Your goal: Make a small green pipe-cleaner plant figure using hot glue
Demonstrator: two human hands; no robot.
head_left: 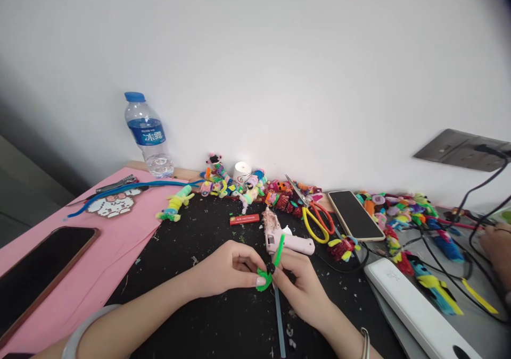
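Both my hands meet over the black mat, working on a bright green pipe cleaner [264,282]. My left hand [227,268] pinches its coiled, rounded end between thumb and fingertips. My right hand [301,284] grips it from the other side, and a straight green length sticks up past the fingers. A small black piece [271,268] shows between the two hands; what it is I cannot make out. Just beyond lies a pale pink glue gun [293,243], its nozzle end stained brown. A translucent glue stick [279,316] runs toward me beneath my right hand.
Scissors [319,223] with yellow and red handles and a red lighter [244,219] lie behind the hands. Several pipe-cleaner figures line the wall. A water bottle [148,135] stands at left, a dark phone [43,274] nearer. Cables, a white device [415,306] and another person's hand [497,247] occupy the right.
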